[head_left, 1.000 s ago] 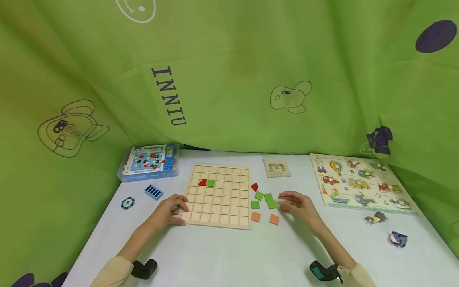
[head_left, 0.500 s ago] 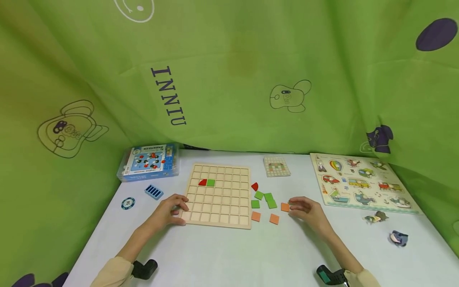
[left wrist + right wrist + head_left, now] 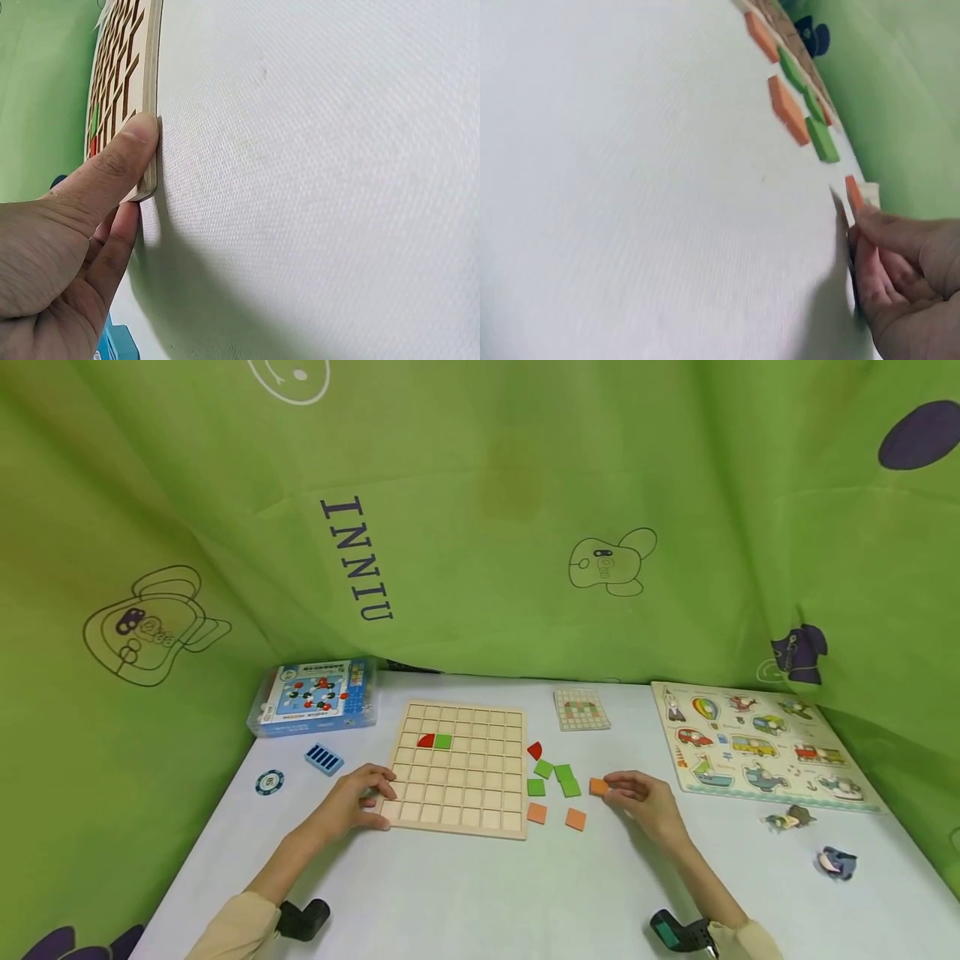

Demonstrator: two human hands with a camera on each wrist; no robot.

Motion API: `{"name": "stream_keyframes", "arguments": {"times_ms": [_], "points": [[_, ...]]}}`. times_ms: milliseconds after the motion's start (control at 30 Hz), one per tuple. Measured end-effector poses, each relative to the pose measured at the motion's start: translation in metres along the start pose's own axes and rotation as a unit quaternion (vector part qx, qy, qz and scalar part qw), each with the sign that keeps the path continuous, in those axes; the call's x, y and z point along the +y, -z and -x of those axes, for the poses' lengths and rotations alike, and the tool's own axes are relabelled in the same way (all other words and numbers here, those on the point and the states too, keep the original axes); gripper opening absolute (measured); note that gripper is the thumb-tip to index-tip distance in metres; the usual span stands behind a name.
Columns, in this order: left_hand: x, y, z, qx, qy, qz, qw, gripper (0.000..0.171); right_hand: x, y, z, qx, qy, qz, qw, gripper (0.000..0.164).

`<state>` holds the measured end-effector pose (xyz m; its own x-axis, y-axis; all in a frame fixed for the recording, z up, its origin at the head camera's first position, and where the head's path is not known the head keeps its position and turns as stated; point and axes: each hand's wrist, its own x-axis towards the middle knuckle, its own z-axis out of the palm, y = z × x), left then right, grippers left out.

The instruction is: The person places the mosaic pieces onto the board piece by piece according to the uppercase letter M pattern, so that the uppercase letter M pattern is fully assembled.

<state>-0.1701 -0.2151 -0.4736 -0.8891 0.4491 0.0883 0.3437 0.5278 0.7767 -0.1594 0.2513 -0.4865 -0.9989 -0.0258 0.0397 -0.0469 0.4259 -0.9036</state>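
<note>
My right hand [image 3: 647,803] pinches an orange square tile [image 3: 597,787] between thumb and fingers, to the right of the loose tiles. In the right wrist view that tile [image 3: 854,194] stands edge-on at the thumb tip, close over the table. My left hand [image 3: 356,797] grips the near left corner of the wooden grid board [image 3: 450,793], thumb [image 3: 124,161] on its front edge and fingers round the side. A red quarter-circle piece [image 3: 426,741] and a green square tile [image 3: 443,742] sit side by side in the board's cells.
Right of the board lie several green tiles [image 3: 536,787], two orange tiles [image 3: 575,819] and a red quarter-circle [image 3: 535,750]. Behind them is a pattern card [image 3: 581,710]. A picture puzzle board [image 3: 757,743] stands at right, a boxed set [image 3: 315,697] at back left.
My right hand has drawn back to the right with the orange tile, away from the green tiles, and now keeps it there. My left hand has stayed on the board's corner.
</note>
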Motion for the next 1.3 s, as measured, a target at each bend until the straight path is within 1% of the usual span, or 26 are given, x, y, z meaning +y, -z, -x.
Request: {"name": "stream_keyframes", "arguments": {"times_ms": [200, 267, 333, 467, 700, 967, 1133, 1200, 1300], "points": [[0.001, -0.001, -0.001, 0.000, 0.002, 0.002, 1.0000, 0.032, -0.007, -0.006, -0.005, 0.036, -0.026, -0.036, 0.998, 0.029], [0.001, -0.001, -0.001, -0.001, 0.003, 0.003, 1.0000, 0.032, -0.009, -0.008, -0.008, 0.041, -0.034, -0.047, 0.997, 0.030], [0.001, -0.001, -0.001, -0.001, 0.012, 0.003, 0.9999, 0.032, -0.011, -0.012, -0.011, 0.043, -0.040, -0.056, 0.997, 0.030], [0.002, -0.001, 0.000, 0.000, 0.014, 0.002, 0.9999, 0.032, -0.013, -0.022, -0.020, 0.042, -0.050, -0.063, 0.996, 0.030], [0.003, -0.001, 0.002, 0.001, 0.016, 0.012, 0.9998, 0.032, -0.024, -0.043, -0.034, 0.041, -0.045, -0.115, 0.991, 0.028], [0.006, -0.001, 0.002, 0.006, 0.006, 0.013, 0.9999, 0.032, -0.039, -0.073, -0.047, 0.034, -0.035, -0.120, 0.992, 0.027], [0.006, -0.001, 0.001, 0.003, 0.002, 0.017, 0.9998, 0.032, -0.050, -0.093, -0.054, 0.027, -0.033, -0.145, 0.989, 0.026], [0.005, -0.001, 0.002, 0.003, 0.005, 0.018, 0.9998, 0.033, -0.054, -0.101, -0.057, 0.021, -0.027, -0.153, 0.988, 0.025], [0.006, -0.001, 0.002, 0.005, 0.008, 0.019, 0.9998, 0.032, -0.060, -0.114, -0.060, 0.016, -0.007, -0.142, 0.990, 0.023]]}}
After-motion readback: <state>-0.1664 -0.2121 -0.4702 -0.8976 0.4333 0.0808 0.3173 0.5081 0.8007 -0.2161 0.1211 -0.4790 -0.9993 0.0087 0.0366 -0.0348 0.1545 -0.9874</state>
